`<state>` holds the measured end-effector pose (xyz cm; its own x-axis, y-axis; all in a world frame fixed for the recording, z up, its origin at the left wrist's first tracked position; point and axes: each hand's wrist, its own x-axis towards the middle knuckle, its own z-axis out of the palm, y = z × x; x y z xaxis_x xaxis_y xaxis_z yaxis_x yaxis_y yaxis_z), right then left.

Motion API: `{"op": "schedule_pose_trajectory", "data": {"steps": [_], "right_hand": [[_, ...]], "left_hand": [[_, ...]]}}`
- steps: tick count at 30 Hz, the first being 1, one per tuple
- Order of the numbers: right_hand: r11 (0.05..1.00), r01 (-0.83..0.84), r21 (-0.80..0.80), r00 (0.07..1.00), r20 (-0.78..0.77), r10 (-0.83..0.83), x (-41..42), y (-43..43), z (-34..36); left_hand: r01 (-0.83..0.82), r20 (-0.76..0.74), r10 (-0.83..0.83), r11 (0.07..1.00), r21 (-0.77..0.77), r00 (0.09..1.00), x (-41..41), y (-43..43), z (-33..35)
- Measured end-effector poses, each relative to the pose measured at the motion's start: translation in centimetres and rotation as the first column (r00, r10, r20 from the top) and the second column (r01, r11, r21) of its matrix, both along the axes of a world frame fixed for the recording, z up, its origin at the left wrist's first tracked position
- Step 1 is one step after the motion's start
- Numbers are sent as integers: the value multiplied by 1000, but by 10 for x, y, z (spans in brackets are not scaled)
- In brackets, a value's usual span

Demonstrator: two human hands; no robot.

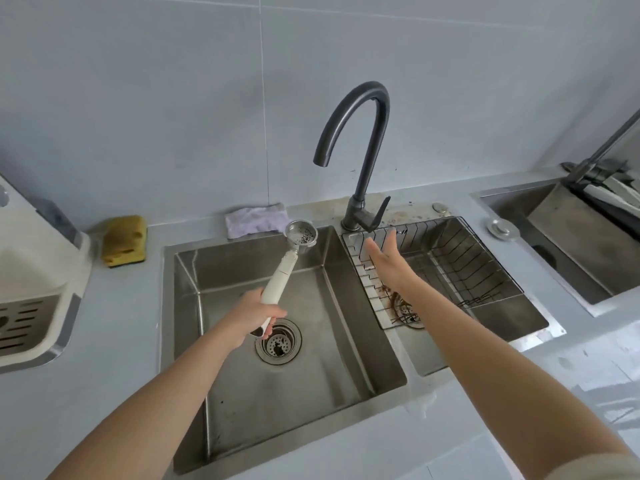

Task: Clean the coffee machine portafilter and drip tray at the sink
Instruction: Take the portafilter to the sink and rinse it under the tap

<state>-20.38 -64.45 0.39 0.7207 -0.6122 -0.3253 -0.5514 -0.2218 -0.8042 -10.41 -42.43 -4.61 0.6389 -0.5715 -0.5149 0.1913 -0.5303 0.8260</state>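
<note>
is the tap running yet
Off. No water falls from the faucet spout, and the left basin looks dry. The right hand reaches open toward the lever.

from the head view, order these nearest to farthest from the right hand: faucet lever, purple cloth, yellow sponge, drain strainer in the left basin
From the right hand:
1. Faucet lever, just above the fingertips.
2. Purple cloth and drain strainer, both to its left: too close to call.
3. Yellow sponge, far left on the counter.

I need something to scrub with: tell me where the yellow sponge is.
The yellow sponge sits on the counter at the back left, against the wall, left of the sink and the folded cloth.
</note>
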Motion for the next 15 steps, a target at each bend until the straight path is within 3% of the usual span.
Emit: {"op": "schedule_pose_trajectory", "data": {"steps": [7, 10, 13, 15], "right_hand": [[970, 202, 137, 978, -88, -191, 44, -59, 13], [923, 278, 267, 959, -19, -283, 64, -79, 13], [791, 268, 550, 948, -3, -319, 86, -99, 11], [606, 260, 751, 920, -3, -391, 94, -106, 9]], "left_hand": [[-56, -11, 56, 998, 29, 998, 4, -34, 0], [-90, -21, 91, 995, 46, 996, 2, -41, 3], [-192, -22, 194, 978, 77, 981, -4, -54, 2], [-209, -23, 211, 975, 76, 977, -5, -58, 4]]}}
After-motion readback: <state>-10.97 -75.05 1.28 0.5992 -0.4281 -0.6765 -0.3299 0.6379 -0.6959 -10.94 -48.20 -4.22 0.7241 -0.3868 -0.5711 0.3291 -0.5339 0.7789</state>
